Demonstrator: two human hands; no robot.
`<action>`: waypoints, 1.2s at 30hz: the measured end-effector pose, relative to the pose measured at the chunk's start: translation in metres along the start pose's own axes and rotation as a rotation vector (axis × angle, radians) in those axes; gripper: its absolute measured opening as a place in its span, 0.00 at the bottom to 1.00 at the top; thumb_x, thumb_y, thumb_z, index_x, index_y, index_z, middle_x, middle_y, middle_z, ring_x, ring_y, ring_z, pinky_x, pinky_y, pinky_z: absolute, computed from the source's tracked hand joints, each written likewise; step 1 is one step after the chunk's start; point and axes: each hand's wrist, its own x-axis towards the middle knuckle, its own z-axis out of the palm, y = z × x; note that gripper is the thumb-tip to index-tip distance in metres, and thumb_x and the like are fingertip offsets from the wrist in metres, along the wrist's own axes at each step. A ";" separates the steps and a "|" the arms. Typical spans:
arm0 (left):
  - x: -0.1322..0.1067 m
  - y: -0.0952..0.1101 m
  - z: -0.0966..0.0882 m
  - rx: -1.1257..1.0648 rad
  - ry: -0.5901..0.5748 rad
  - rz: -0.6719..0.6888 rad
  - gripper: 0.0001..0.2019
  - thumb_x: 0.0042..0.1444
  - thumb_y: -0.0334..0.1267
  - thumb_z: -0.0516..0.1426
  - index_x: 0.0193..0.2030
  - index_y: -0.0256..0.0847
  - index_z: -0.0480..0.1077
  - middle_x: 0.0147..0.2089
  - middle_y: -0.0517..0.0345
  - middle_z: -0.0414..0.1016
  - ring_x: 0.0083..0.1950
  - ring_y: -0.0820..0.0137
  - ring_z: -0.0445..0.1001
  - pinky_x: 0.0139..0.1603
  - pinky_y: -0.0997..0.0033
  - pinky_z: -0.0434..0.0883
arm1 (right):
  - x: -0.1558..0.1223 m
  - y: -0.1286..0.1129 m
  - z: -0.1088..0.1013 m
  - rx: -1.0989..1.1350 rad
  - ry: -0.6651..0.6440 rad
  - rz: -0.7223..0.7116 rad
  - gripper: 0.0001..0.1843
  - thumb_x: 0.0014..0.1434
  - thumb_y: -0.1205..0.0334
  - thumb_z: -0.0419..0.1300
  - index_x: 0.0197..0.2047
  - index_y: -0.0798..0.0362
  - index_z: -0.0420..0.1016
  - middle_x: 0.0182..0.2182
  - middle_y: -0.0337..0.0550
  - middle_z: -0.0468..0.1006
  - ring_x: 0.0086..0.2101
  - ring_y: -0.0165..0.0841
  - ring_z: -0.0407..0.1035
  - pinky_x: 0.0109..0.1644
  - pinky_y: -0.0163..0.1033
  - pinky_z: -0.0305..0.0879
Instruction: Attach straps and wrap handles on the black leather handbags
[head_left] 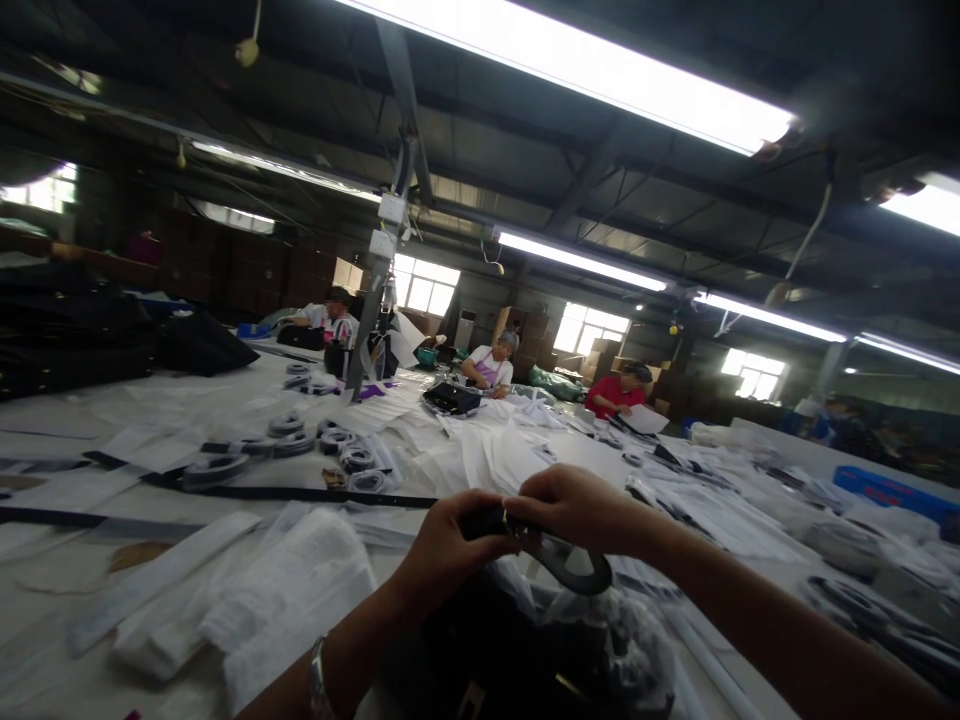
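A black handbag (517,650) stands close in front of me at the bottom of the view, with clear plastic wrap (637,635) bunched at its right side and top. Above it, a dark strap (581,578) curves in a loop. My left hand (454,550) is closed round one part of this strap. My right hand (566,508) pinches it right beside the left, where a small metal fitting shows between the fingers. The fingertips of my right hand are partly hidden.
White wrapping sheets (292,590) lie crumpled to the left. Several grey wrapped rolls (285,440) and a long black strip (300,494) lie beyond. Black bags (75,330) are piled at far left. Several co-workers (491,365) work across the table; a blue box (892,490) sits right.
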 end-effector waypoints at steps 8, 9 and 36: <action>0.003 -0.005 -0.016 0.010 0.008 0.098 0.15 0.56 0.41 0.63 0.51 0.46 0.78 0.50 0.55 0.80 0.54 0.60 0.75 0.58 0.63 0.67 | -0.002 -0.002 0.020 -0.111 0.199 -0.151 0.45 0.50 0.38 0.65 0.67 0.41 0.58 0.53 0.48 0.78 0.52 0.51 0.71 0.54 0.52 0.63; 0.003 -0.005 -0.016 0.036 0.026 0.127 0.15 0.55 0.40 0.64 0.50 0.47 0.78 0.50 0.55 0.79 0.54 0.60 0.74 0.58 0.64 0.67 | 0.000 -0.001 0.024 -0.076 0.181 -0.140 0.46 0.50 0.40 0.67 0.68 0.40 0.56 0.51 0.47 0.80 0.51 0.50 0.72 0.52 0.51 0.64; -0.085 -0.042 -0.148 0.294 0.487 -0.379 0.23 0.45 0.54 0.66 0.46 0.46 0.79 0.50 0.52 0.81 0.59 0.51 0.72 0.63 0.51 0.65 | 0.007 0.026 0.002 0.030 0.118 -0.181 0.13 0.50 0.54 0.68 0.40 0.45 0.82 0.37 0.38 0.84 0.37 0.39 0.76 0.45 0.43 0.67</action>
